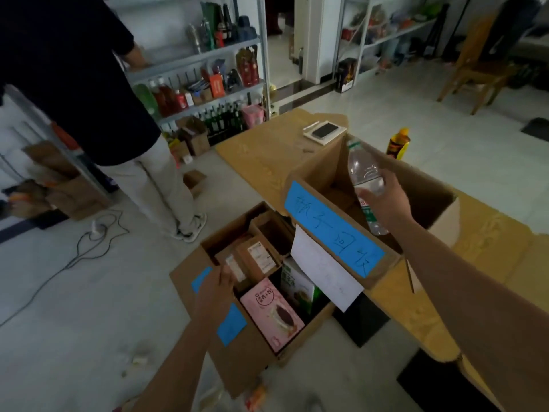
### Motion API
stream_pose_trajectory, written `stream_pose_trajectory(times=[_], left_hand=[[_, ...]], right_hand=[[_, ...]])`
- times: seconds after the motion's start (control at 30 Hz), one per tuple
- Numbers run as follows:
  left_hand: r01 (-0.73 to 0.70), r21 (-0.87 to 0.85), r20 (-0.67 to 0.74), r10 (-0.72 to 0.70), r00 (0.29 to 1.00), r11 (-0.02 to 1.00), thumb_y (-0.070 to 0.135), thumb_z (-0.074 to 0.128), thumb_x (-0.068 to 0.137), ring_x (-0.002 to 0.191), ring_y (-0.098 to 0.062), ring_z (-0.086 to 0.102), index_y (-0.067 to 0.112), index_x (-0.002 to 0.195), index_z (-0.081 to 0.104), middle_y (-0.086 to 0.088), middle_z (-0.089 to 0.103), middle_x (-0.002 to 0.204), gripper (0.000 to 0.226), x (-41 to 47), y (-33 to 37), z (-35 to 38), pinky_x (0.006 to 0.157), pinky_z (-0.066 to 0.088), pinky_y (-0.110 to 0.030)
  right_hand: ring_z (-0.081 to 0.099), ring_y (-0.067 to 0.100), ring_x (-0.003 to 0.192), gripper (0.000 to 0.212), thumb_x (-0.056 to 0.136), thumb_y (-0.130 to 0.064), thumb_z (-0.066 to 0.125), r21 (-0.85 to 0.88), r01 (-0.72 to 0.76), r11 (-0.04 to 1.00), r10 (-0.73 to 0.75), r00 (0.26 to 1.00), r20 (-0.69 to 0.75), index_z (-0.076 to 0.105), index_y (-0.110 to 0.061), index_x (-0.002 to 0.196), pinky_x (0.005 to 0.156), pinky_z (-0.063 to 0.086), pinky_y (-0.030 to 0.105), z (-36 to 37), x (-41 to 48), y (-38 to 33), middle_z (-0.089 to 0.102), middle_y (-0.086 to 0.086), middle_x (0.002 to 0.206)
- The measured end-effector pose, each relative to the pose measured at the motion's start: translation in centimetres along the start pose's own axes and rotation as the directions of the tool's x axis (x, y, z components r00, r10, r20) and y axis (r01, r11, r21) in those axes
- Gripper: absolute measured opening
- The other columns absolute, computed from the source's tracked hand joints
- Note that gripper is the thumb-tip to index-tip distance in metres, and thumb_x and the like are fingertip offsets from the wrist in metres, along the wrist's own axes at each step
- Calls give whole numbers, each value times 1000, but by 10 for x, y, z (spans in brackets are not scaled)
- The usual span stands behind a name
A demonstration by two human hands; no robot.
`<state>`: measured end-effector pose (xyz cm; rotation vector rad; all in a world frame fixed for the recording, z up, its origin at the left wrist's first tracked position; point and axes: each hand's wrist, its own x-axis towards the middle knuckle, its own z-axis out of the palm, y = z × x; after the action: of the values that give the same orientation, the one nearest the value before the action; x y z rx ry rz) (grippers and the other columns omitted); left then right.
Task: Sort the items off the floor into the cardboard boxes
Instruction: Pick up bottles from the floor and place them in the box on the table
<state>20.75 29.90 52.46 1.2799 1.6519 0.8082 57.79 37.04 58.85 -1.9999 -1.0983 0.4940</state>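
Observation:
My right hand (386, 200) grips a clear plastic water bottle (364, 176) with a green cap, held tilted over the open top of the large cardboard box (332, 185) that carries a blue handwritten label. My left hand (218, 282) holds the near rim of the lower cardboard box (252, 346) on the floor, fingers curled over its edge by a blue tape strip. That lower box contains small brown parcels (255, 257), a pink carton (271, 313) and a green and white carton (297, 283).
A yellow bottle (398, 142) stands on the floor past the large box. A phone on a notebook (325, 131) lies on flat cardboard sheets. Another person (89, 84) stands left by stocked shelves. A cable (98, 239) runs across the floor; a wooden chair (478, 60) stands far right.

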Motion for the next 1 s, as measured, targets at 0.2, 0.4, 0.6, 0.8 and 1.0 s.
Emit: stream_pose_trajectory(times=[0.2,0.4,0.6,0.8,1.0], left_hand=[[153,-65,-29,-155,988,986,-9,28,96,55,-21,47,8,76,52,-5,54,62,35,0,-16,16,44,41,-18],[168,-100,18,-167,986,981,-21,43,88,83,-23,61,1,113,52,-12,62,94,34,-8,-15,17,65,50,-18],[185,-152,-18,-190,982,971,-10,55,88,99,-26,63,3,119,55,-17,64,106,33,-26,-9,-4,84,50,-30],[152,-204,-68,-169,983,967,-6,54,91,91,-22,62,1,120,54,-10,64,97,30,-49,-27,-39,79,51,-27],[112,-466,-31,-143,989,878,-20,48,83,65,-8,61,-4,113,48,-14,55,86,34,-99,-74,-110,53,45,-10]], right_hand=[[55,30,118,70,83,-43,70,-213,-69,975,120,964,238,38,-27,144,92,48,42,43,49,61,54,7,136],[54,29,122,50,94,-29,62,-236,-36,971,150,863,483,50,-19,141,100,44,38,73,69,69,54,10,139],[59,34,115,38,95,-24,60,-179,-40,983,123,870,478,60,-9,131,101,46,43,72,57,62,60,17,130],[59,22,80,32,95,-26,60,-104,-34,994,66,946,318,64,-15,125,79,46,31,43,33,21,65,10,107],[63,27,91,34,89,-37,48,-67,43,997,-44,999,-13,61,-29,119,79,50,36,45,-35,-37,67,7,111]])
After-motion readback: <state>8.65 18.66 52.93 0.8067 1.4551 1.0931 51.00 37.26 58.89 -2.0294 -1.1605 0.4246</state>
